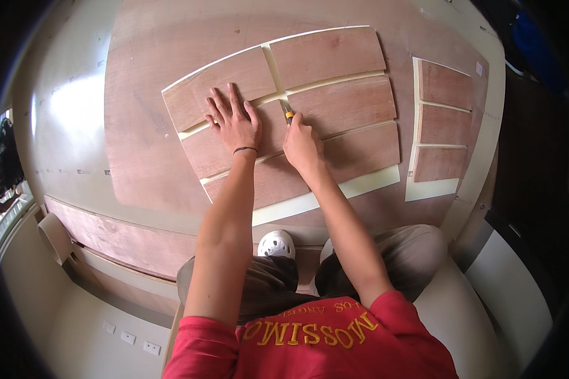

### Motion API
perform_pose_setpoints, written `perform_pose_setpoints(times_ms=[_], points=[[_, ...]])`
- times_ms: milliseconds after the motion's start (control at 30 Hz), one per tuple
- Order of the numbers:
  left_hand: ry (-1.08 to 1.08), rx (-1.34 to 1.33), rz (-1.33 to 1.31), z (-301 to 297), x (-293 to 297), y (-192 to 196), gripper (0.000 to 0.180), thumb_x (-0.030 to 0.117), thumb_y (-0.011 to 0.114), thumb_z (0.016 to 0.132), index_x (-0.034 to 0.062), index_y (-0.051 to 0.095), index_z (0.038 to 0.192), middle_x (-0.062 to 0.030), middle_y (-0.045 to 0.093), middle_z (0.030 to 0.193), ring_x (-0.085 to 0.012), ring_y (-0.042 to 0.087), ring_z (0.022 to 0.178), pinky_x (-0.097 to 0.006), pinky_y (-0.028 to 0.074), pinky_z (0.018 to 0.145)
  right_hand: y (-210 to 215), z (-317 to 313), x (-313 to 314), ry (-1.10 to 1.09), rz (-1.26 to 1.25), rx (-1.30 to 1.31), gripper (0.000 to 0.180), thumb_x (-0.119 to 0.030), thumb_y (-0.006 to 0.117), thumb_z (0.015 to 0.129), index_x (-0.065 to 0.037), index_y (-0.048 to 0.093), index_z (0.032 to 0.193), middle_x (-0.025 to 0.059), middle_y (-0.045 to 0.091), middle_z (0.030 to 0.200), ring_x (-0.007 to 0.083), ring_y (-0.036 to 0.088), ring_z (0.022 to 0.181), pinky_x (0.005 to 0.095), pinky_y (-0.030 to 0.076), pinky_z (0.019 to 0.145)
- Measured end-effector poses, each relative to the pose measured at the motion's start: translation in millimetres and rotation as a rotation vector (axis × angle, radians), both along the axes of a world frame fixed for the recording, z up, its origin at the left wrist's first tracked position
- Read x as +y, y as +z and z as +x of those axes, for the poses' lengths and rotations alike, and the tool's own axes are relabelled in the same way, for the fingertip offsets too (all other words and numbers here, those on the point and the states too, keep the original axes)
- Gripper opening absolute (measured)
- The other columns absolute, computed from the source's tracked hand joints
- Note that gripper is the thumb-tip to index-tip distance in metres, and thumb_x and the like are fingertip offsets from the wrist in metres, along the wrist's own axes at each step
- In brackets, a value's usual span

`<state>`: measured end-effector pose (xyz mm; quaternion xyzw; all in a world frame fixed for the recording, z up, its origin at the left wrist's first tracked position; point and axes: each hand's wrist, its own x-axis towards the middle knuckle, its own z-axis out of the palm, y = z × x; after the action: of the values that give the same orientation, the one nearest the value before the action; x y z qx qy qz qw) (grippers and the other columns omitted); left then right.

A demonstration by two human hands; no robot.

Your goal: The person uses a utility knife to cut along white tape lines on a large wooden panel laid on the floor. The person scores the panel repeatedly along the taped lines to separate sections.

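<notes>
My left hand [232, 119] lies flat, fingers spread, on a reddish-brown veneer panel [231, 144] that is glued on a pale cream sheet [325, 196]. My right hand [302, 144] is closed around a small utility knife with a yellow and black handle [289, 116]. The knife's tip sits in the cream gap between the panels. Several veneer panels [335, 54] are laid in two columns on the sheet. Everything rests on a large plywood board [145, 126] on the floor.
A second cream sheet with three smaller veneer panels [446, 85] lies to the right. A long plywood strip [120, 237] and a rolled pale sheet [54, 237] lie at the lower left. My white shoe [277, 243] shows below the board.
</notes>
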<state>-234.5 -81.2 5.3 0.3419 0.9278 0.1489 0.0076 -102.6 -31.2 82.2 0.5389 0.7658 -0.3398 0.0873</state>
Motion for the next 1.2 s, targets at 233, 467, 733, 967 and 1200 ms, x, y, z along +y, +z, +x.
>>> perform_pose_setpoints(times_ms=[233,467,733,967,1200], points=[[0.007,0.000,-0.020,-3,-5,0,0.059,0.037,0.046,0.097,0.0278,0.037,0.155,-0.0139,0.020,0.165,-0.0351,0.017,0.153,-0.055,0.013,0.121,11,13,-5,-0.003,-0.051,0.061,0.025,-0.019,0.050,0.101,0.003,0.045,0.111,0.0266,0.067,0.075,0.0453,0.069,0.074,0.0526,0.057,0.062],[0.008,0.022,-0.003,0,-5,-2,0.059,0.037,0.047,0.097,0.0279,0.039,0.154,-0.0140,0.024,0.164,-0.0362,0.021,0.151,-0.056,0.015,0.120,-9,-6,18,0.032,0.027,0.133,0.019,-0.017,0.050,0.100,0.001,0.046,0.103,0.0274,0.067,0.074,0.0462,0.068,0.071,0.0530,0.056,0.061],[0.018,0.000,-0.004,0,-5,3,0.058,0.037,0.047,0.097,0.0283,0.039,0.154,-0.0130,0.024,0.164,-0.0358,0.020,0.151,-0.055,0.016,0.120,-4,-7,14,0.033,-0.022,0.083,0.020,-0.017,0.049,0.101,0.003,0.046,0.107,0.0288,0.067,0.077,0.0460,0.069,0.076,0.0540,0.056,0.064],[0.020,0.008,0.021,-1,-4,-1,0.057,0.036,0.047,0.097,0.0284,0.041,0.153,-0.0133,0.025,0.164,-0.0363,0.021,0.151,-0.055,0.016,0.120,-4,-9,10,0.055,-0.015,0.077,0.022,-0.017,0.048,0.102,0.003,0.044,0.108,0.0289,0.067,0.078,0.0472,0.068,0.076,0.0554,0.056,0.064],[0.019,-0.009,0.028,-1,-6,0,0.058,0.038,0.047,0.097,0.0299,0.039,0.154,-0.0123,0.025,0.164,-0.0350,0.020,0.152,-0.055,0.015,0.121,-5,-11,8,0.017,-0.022,0.052,0.021,-0.019,0.047,0.102,0.001,0.043,0.107,0.0282,0.068,0.079,0.0479,0.068,0.077,0.0561,0.056,0.065]])
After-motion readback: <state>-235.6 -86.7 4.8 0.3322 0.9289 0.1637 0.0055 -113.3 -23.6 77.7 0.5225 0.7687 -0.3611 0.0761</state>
